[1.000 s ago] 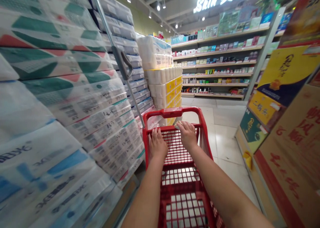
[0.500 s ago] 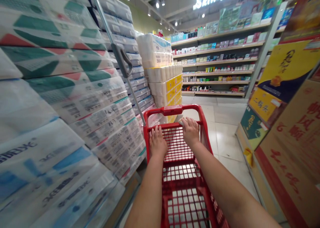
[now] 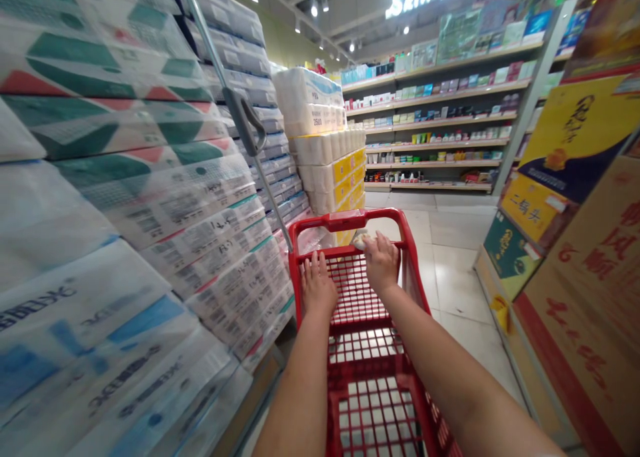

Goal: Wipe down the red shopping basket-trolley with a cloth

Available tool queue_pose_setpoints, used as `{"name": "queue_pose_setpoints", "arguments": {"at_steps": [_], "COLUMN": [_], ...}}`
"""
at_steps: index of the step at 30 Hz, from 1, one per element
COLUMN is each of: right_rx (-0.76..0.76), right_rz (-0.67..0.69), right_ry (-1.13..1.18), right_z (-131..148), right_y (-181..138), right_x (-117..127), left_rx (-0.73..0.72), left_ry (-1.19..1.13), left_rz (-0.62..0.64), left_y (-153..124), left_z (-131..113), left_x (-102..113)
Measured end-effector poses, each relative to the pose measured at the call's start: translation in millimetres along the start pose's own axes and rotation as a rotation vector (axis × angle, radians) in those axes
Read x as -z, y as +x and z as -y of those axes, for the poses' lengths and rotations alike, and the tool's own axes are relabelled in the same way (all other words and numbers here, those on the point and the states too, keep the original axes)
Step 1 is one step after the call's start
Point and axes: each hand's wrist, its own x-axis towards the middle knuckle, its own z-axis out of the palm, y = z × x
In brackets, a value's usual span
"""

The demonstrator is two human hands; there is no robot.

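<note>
A red plastic shopping basket point(image 3: 367, 377) with grid walls and a grey-gripped pull handle point(image 3: 245, 121) is in front of me. My left hand point(image 3: 319, 285) lies against the basket's inner far wall, fingers outstretched up to the rim and slightly spread. To its right, my right hand point(image 3: 383, 260) is at the same wall near the top rim. Its fingers are curled around a small, crumpled, whitish thing point(image 3: 359, 239), whose kind I cannot make out. The pull handle slants up to the left. White floor shows through the grid bottom.
Tall stacks of wrapped paper packs point(image 3: 200, 243) stand close on the left, with toilet roll packs point(image 3: 325, 163) beyond. Printed cartons point(image 3: 585, 283) line the right side. Shelves point(image 3: 435, 147) of small boxes and bottles run across the back, past the tiled floor point(image 3: 450, 277).
The whitish thing shows more beyond my right fingers, which have shifted slightly. The basket and my left hand sit a few pixels further right in view.
</note>
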Motion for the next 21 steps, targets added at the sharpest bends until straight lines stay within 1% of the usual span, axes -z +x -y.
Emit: {"name": "queue_pose_setpoints", "arguments": {"at_steps": [1,2,5,6,9,10,14,15,18,19,21], "right_rx": [-0.026,-0.018,0.106,0.125,0.068,0.074,0.253,0.247,0.097,0.079,0.143], "right_rz": [-0.014,-0.014,0.043,0.051,0.003,-0.005,0.067,0.073,0.037,0.037,0.073], "right_ry": [-0.015,-0.016,0.03,0.046,0.033,0.013,-0.035,-0.031,-0.022,-0.017,0.002], "right_z": [0.2,0.3,0.2,0.0,0.3,0.9,4.9,5.4,4.2,3.3,1.3], "right_y": [0.3,0.6,1.7,1.9,1.6,1.0,-1.9,-2.2,-1.2,-0.6,0.5], "right_x": [0.4,0.8,1.6,1.9,2.8,3.1,3.4,3.3,2.8,2.7,2.5], "left_rx": [0.001,0.001,0.0,-0.001,-0.008,-0.011,-0.013,-0.011,-0.011,-0.011,-0.011], "left_ry": [-0.001,0.0,0.004,0.006,0.011,0.01,-0.002,-0.003,-0.002,-0.002,-0.005], "left_rz": [0.0,-0.002,-0.01,-0.012,-0.017,-0.022,-0.037,-0.039,-0.035,-0.031,-0.027], "left_y": [-0.2,-0.4,-1.1,-1.2,-1.2,-1.2,-0.9,-0.9,-0.9,-0.8,-0.6], "left_z": [-0.1,-0.1,-0.1,-0.1,0.2,0.2,0.4,0.4,0.4,0.3,0.0], "left_x": [-0.1,-0.2,-0.7,-1.0,-2.2,-2.7,-4.1,-4.1,-3.3,-2.9,-2.2]}}
